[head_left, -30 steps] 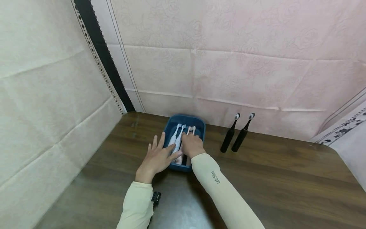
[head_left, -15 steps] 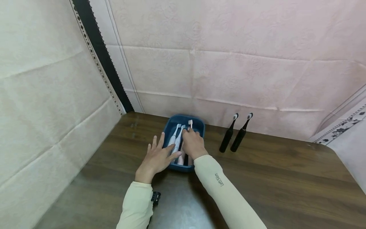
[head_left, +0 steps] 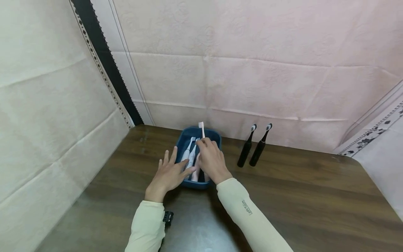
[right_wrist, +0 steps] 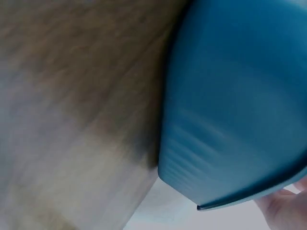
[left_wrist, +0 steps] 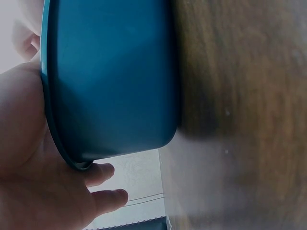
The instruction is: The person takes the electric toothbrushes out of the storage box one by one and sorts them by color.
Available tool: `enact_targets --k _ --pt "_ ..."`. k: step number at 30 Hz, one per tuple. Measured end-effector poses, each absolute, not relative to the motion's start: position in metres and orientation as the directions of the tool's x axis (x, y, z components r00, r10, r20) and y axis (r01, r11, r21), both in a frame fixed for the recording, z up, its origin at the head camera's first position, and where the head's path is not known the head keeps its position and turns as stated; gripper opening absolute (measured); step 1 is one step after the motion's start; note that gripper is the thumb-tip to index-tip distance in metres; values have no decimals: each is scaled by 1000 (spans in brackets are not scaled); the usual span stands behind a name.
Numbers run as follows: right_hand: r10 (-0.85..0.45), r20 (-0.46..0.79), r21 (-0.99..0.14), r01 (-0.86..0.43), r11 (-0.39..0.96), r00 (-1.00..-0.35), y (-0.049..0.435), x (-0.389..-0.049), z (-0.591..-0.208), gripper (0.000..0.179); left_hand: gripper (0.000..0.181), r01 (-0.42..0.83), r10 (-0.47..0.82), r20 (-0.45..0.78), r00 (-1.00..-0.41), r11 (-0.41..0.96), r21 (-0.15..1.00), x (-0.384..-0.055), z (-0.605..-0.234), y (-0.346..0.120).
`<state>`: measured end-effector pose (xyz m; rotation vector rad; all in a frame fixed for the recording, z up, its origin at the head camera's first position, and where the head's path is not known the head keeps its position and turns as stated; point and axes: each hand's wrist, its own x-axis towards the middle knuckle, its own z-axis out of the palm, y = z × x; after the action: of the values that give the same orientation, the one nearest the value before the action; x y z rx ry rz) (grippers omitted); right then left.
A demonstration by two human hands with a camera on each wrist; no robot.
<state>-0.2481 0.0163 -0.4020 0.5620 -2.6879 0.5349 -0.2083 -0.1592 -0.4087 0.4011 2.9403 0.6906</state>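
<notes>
A blue plastic bin (head_left: 216, 135) stands near the table's back edge with several electric toothbrushes lying in it. Over its right half, my right hand (head_left: 213, 161) pinches a pale pink electric toothbrush (head_left: 203, 130), whose head points up past the bin's back rim; most of its handle is hidden by the hand. My left hand (head_left: 166, 177) rests on the bin's left side with fingers spread, thumb reaching over the rim. Two white toothbrushes (head_left: 186, 154) lie beside that hand, and a pink handle (head_left: 195, 174) lies right of them. In the left wrist view, the left hand (left_wrist: 29, 148) touches the rim.
Two black electric toothbrushes (head_left: 244, 154) lie side by side to the right of the bin, heads toward the back. The wooden table (head_left: 302, 189) stretches right and forward. Pale patterned cloth (head_left: 252, 84) hangs behind the table and along its left side.
My right hand has taken hold of the pale pink toothbrush and lifted it, so its head now rises above the bin's back rim. The left hand keeps its place on the bin.
</notes>
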Motion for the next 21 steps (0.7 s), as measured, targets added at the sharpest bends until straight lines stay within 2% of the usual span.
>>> enact_targets --k 5,12,17,21 --pt "-359 529 -239 -542 806 -769 24 -241 -409 38 63 222 268 -40 -963 866 448 -208 -410 -157" --pt "-368 712 -172 -657 733 -597 36 -237 -404 33 62 219 271 -54 -961 866 450 -208 -411 -155" --pt "-347 791 -129 -693 710 -503 44 -233 -387 34 64 219 271 -55 -961 866 449 -208 -409 -156" --pt "-331 827 -110 -708 698 -455 50 -226 -374 36 65 220 269 -50 -962 869 443 -210 -407 -158"
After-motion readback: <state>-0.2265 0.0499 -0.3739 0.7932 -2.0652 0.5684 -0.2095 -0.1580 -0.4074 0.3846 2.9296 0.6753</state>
